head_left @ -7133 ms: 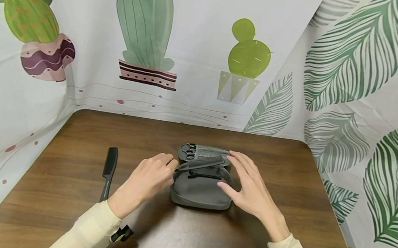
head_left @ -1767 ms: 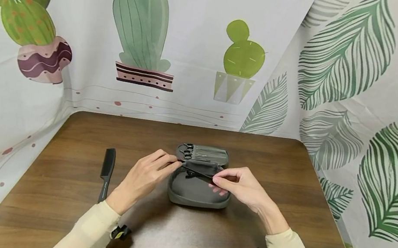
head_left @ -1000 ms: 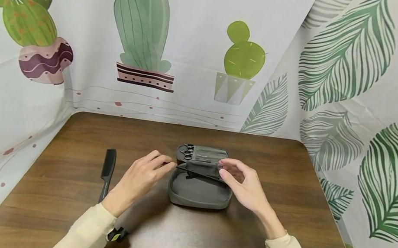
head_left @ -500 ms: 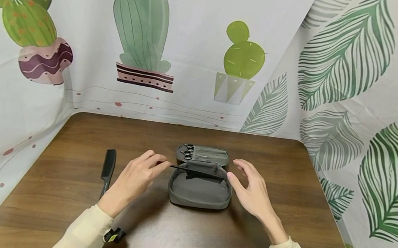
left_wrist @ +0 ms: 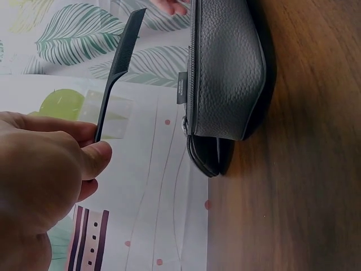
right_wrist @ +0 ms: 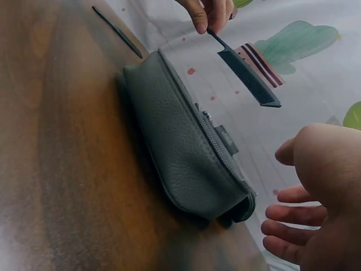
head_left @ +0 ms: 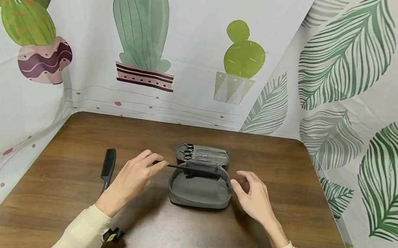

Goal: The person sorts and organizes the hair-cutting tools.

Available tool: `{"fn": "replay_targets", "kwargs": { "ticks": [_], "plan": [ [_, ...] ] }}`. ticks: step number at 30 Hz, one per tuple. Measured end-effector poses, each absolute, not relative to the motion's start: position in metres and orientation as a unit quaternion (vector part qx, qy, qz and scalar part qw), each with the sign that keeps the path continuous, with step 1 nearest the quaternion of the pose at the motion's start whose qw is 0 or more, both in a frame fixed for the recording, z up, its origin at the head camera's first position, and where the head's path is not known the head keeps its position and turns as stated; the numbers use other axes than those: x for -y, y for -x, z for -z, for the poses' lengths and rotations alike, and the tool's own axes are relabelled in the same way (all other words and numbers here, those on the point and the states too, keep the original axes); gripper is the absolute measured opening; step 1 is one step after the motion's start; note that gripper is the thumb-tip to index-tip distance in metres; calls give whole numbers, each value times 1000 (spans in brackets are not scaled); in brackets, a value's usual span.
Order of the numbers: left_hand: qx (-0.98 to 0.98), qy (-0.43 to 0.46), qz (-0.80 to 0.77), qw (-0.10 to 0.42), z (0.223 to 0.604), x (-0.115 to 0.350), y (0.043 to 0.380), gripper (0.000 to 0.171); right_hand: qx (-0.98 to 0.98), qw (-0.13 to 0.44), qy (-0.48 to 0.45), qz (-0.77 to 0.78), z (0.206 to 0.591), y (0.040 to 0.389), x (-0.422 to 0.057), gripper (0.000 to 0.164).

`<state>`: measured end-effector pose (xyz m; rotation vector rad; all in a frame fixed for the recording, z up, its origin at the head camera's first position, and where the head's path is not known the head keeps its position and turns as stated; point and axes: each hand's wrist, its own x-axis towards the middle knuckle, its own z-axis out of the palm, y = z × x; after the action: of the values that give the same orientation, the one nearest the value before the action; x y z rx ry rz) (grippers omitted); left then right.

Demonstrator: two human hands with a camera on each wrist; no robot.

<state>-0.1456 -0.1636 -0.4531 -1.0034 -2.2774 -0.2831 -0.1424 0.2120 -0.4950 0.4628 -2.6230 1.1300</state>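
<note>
My left hand (head_left: 133, 176) pinches the thin handle of a black tail comb (head_left: 200, 172) between thumb and fingers. The comb lies level in the air above an unzipped grey case (head_left: 196, 202), its toothed part pointing right. In the left wrist view the comb's teeth (left_wrist: 125, 51) show apart from the case. Beside the case's right edge, my right hand (head_left: 254, 198) has its fingers apart and holds nothing. Several scissors (head_left: 188, 152) sit in the lid pocket, their finger rings showing. Something small and dark inside the case is partly hidden by the comb.
Another black comb (head_left: 108, 166), with a broader handle, lies on the wooden table (head_left: 186, 245) at the left, partly behind my left hand. The case's lid (head_left: 211, 155) lies back toward the far table edge. A printed cloth (head_left: 195, 53) hangs behind.
My right hand held the comb's toothed end along with my left, then let go and moved right. My left hand has drawn slightly left with the comb, which now lies more level.
</note>
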Motion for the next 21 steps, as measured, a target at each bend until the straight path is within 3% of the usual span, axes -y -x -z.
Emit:
{"fn": "replay_targets", "kwargs": {
  "ticks": [21],
  "plan": [
    [871,381,96,295,460,161,146,56,910,94,-163,-369,512,143,-208,20]
  ]
}}
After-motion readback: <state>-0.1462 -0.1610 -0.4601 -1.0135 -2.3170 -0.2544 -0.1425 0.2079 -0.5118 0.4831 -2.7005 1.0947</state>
